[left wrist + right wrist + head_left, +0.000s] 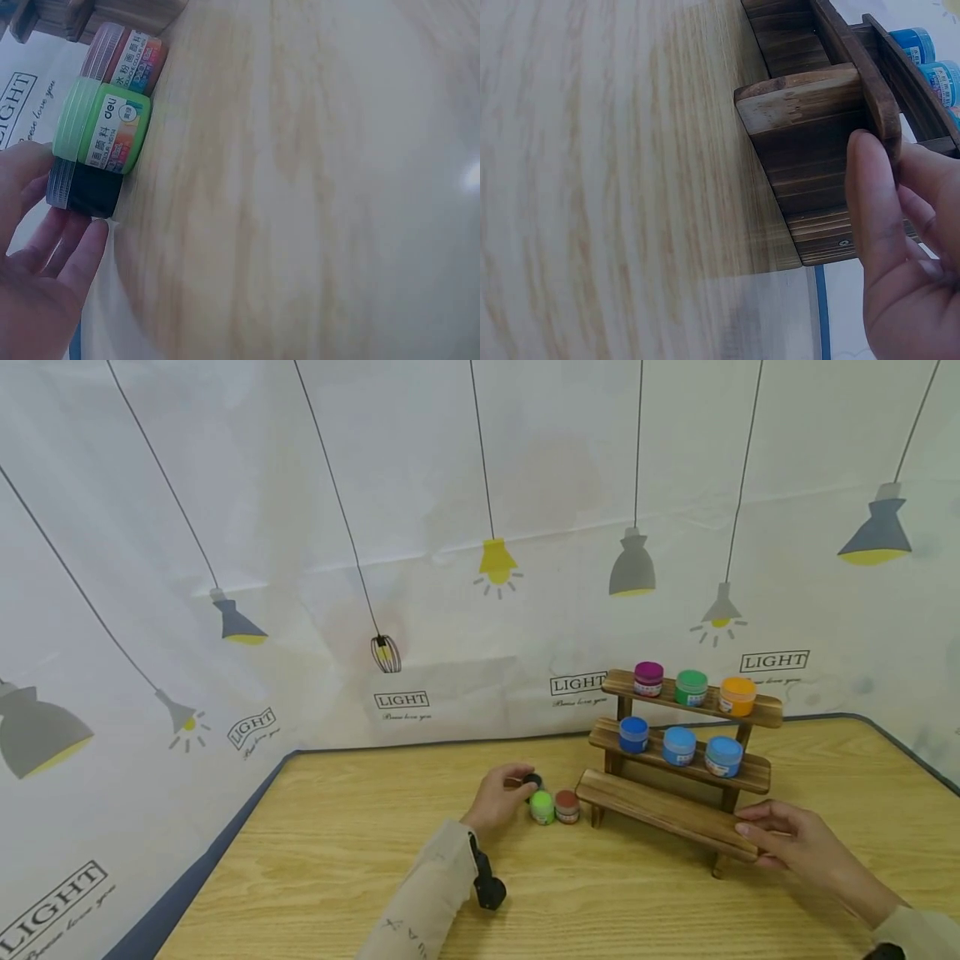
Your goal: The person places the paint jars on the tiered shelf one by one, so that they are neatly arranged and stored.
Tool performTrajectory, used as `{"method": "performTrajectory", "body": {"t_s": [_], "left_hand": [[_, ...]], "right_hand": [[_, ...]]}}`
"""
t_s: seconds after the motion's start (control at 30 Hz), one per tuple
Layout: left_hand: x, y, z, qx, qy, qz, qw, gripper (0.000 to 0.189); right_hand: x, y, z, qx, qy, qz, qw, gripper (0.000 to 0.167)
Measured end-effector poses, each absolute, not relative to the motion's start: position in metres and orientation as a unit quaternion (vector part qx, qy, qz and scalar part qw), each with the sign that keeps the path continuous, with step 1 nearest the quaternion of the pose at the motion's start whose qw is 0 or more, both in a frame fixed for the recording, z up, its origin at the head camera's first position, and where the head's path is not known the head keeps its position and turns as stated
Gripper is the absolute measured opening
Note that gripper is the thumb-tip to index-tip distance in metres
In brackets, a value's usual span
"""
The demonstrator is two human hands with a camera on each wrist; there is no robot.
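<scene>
My left hand (pixel 497 799) grips a black paint jar (pixel 94 189) between thumb and fingers, low at the table. Right beside that jar stand a light green paint jar (pixel 542 810) and a reddish-brown paint jar (pixel 567 810), in a tight row in the left wrist view. A three-step wooden display stand (pixel 652 810) is on the right of the table, its lowest step bare. My right hand (pixel 806 852) pinches the right end of that lowest step, with the thumb (pixel 874 195) along its edge in the right wrist view.
The stand's top step carries purple (pixel 648 680), green (pixel 692 688) and orange (pixel 737 697) jars. Three blue jars, one of them dark blue (pixel 633 735), fill the middle step. Behind the wooden table (pixel 360 810) hangs a white cloth (pixel 420 610) printed with lamps.
</scene>
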State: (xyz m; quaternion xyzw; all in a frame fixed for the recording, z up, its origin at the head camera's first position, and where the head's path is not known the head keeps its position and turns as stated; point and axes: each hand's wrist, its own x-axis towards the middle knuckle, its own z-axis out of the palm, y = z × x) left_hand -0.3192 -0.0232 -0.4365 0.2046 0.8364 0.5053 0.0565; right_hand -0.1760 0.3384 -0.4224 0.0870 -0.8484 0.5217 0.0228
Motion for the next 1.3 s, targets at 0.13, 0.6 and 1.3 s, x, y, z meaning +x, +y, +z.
{"method": "performTrajectory", "body": {"t_s": [0.13,0.6,1.3], "left_hand": [[-0.319,-0.027,-0.436,0.21,0.838,0.5,0.053,0.034],[-0.317,-0.042,-0.44,0.199,0.843,0.495,0.059,0.034],[-0.3,-0.051,-0.438,0.19,0.84,0.505,0.061,0.037]], "right_hand": [[-0.176,0.338,-0.422,0.075,-0.851,0.519,0.023,0.036],[-0.177,0.338,-0.422,0.078,-0.853,0.515,0.016,0.037],[-0.176,0.336,-0.422,0.059,-0.856,0.513,0.019,0.036]]}}
